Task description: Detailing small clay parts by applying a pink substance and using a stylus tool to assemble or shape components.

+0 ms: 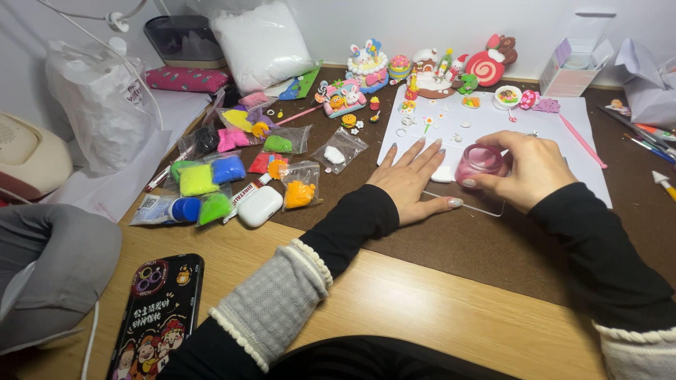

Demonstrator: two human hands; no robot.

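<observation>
Pink clay (479,160), a rounded lump on the clear sheet (486,207) right of centre, is clamped in the curled right hand (524,169), while the left hand (412,179) lies flat, fingers apart, seemingly pinning the white mat (577,141) steady.
</observation>
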